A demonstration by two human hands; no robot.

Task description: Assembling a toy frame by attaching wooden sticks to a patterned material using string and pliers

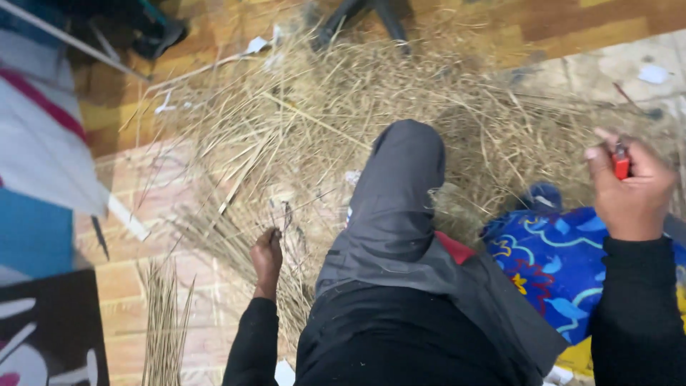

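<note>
My left hand is low on the floor, fingers closed on thin dry grass stalks at the near edge of a big straw pile. My right hand is raised at the right, closed around a small red tool; its working end is hidden by my fingers. My bent knee in grey trousers lies between the two hands, over the straw.
A tidy bundle of straight stalks lies on the brick-pattern floor at the lower left. A blue patterned cloth sits under my right arm. Coloured fabric covers the left edge. Dark tripod-like legs stand behind the pile.
</note>
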